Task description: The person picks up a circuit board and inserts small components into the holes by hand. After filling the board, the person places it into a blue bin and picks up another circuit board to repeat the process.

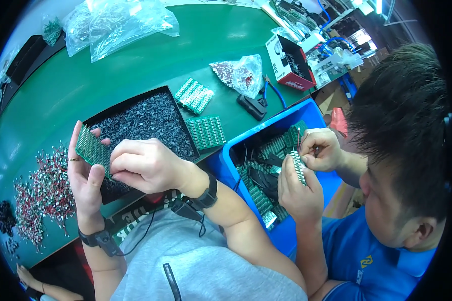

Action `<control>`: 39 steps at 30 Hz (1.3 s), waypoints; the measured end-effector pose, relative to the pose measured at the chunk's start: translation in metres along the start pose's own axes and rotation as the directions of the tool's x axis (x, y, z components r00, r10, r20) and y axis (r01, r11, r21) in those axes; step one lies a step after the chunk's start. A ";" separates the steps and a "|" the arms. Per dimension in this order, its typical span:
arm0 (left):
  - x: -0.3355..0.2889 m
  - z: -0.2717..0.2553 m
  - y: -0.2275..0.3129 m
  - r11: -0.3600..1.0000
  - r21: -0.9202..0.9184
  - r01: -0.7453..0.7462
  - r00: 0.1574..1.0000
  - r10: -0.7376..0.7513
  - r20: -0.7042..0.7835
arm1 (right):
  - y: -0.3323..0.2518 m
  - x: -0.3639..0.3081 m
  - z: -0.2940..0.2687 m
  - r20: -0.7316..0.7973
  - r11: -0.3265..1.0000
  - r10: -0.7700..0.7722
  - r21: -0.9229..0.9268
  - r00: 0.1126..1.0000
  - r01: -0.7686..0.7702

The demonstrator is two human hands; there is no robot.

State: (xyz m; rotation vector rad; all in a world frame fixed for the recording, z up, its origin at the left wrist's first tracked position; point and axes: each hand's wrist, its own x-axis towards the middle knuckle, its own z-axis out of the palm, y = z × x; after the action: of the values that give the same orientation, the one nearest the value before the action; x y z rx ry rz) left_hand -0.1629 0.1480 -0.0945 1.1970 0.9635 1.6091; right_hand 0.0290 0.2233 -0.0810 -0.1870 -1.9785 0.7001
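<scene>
My left hand [84,175] holds a green circuit board panel [93,148] upright by its edges. My right hand [143,164] pinches at the lower right part of that panel, fingers closed on a small part I cannot make out. Both hands hover over a black tray [138,103] filled with small dark components [148,123]. Two more green panels, one [194,95] and another [206,132], lie on the green table [60,90] just right of the tray.
Loose red and dark components [40,193] are scattered at the left. Clear plastic bags [118,22] lie at the back. To the right, a person in a blue shirt [381,256] handles a board over a blue bin [286,125] of boards. A red and white box [289,62] stands beyond.
</scene>
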 end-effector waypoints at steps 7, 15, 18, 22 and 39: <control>-0.001 0.001 -0.003 1.000 0.000 -0.025 0.999 0.025 -0.020 | -0.002 -0.002 0.004 -0.122 0.995 0.094 -0.026 0.988 -0.098; -0.001 0.003 -0.002 1.000 -0.010 -0.014 0.998 0.013 -0.066 | -0.003 -0.001 -0.002 0.054 0.994 0.096 -0.063 0.994 -0.092; 0.000 0.003 -0.002 0.999 -0.029 -0.027 0.997 0.025 -0.076 | 0.001 -0.001 -0.003 0.019 0.999 0.033 -0.004 0.999 -0.032; 0.001 0.004 -0.002 1.000 -0.013 -0.022 0.997 0.021 -0.077 | 0.001 -0.002 0.000 -0.003 0.998 0.038 -0.053 0.999 -0.038; 0.001 0.000 0.005 0.998 -0.045 0.034 0.999 -0.033 0.011 | -0.002 0.003 0.003 -0.010 0.996 0.042 -0.080 0.999 -0.043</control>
State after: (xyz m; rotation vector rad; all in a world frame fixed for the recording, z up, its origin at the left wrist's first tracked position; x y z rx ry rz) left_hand -0.1644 0.1468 -0.0896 1.1515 0.9315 1.5889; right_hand 0.0254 0.2220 -0.0784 -0.2803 -2.0016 0.6465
